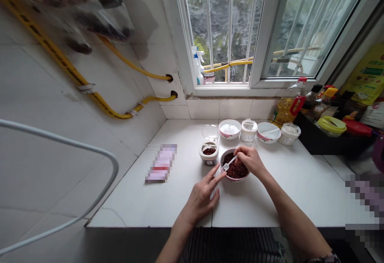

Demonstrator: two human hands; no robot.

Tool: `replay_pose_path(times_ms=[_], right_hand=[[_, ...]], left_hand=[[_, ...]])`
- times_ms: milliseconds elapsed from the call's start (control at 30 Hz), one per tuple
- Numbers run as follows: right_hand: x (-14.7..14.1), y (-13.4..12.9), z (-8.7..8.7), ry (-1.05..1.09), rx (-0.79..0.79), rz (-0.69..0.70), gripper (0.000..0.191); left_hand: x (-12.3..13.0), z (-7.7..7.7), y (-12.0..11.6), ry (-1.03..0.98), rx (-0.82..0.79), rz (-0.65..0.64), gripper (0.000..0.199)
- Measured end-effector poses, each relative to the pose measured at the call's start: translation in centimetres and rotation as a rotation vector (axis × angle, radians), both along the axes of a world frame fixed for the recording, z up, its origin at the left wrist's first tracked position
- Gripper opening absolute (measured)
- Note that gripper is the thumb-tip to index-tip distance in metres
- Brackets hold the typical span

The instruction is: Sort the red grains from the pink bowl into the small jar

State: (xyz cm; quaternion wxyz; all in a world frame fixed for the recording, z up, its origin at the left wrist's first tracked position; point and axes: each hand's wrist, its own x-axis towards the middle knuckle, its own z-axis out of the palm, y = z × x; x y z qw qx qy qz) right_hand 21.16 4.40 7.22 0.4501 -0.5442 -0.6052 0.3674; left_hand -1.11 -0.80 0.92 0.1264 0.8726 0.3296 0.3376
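My right hand (249, 160) pinches the handle of a small white spoon (230, 162), whose scoop is over the left side of a bowl (235, 179) of dark red-brown granules (238, 169). My left hand (205, 196) has its fingers apart, with the fingertips at the bowl's left rim. Just left of the bowl stands an open jar (209, 158) with similar dark pieces inside and its clear lid (210, 132) raised behind it.
Behind are a bowl of white powder (229, 130), a lidded jar (249, 130), a bowl with a white spoon (269, 132) and another jar (289, 134). An oil bottle (285, 109) and black rack (313, 137) stand right; a blurred packet (162, 163) lies left.
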Motion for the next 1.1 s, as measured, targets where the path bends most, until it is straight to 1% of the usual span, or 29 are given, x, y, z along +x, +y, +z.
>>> replay_pose_path(times_ms=[167, 400, 500, 600, 667, 767, 833, 900, 933, 1000, 1100], right_hand=[[0.6, 0.4, 0.1, 0.147, -0.042, -0.031, 0.015], [0.7, 0.4, 0.2, 0.193, -0.016, -0.050, 0.016], [0.5, 0.4, 0.3, 0.214, 0.021, -0.050, 0.019], [-0.3, 0.2, 0.4, 0.209, 0.124, -0.061, 0.024], [-1.1, -0.1, 0.4, 0.151, 0.223, -0.059, 0.024], [-2.1, -0.5, 0.3, -0.080, 0.388, -0.024, 0.020], [-2.5, -0.6, 0.3, -0.246, 0.489, 0.020, 0.022], [-2.4, -0.7, 0.5, -0.318, 0.547, 0.042, 0.024], [-2.1, -0.7, 0.6, -0.320, 0.554, 0.030, 0.024], [-1.2, -0.7, 0.9, -0.292, 0.531, -0.036, 0.024], [0.5, -0.6, 1.3, -0.284, 0.448, -0.136, 0.021]], left_hand=[[0.0, 0.1, -0.1, 0.008, 0.007, 0.004, 0.071], [0.0, 0.2, -0.1, 0.004, 0.000, -0.004, 0.070], [0.0, 0.2, 0.0, 0.001, 0.006, -0.006, 0.070], [0.0, 0.1, 0.0, 0.005, 0.004, -0.002, 0.071], [0.0, 0.1, 0.0, 0.001, -0.001, -0.003, 0.071], [0.0, 0.1, 0.0, 0.001, -0.003, -0.004, 0.073], [0.0, 0.2, 0.0, 0.011, -0.004, 0.002, 0.073], [0.0, 0.3, 0.0, 0.016, -0.004, 0.006, 0.073], [0.0, 0.3, -0.1, 0.015, -0.002, 0.006, 0.073], [0.0, 0.4, -0.1, 0.009, 0.004, 0.001, 0.072], [0.0, 0.3, -0.1, 0.004, 0.005, 0.003, 0.071]])
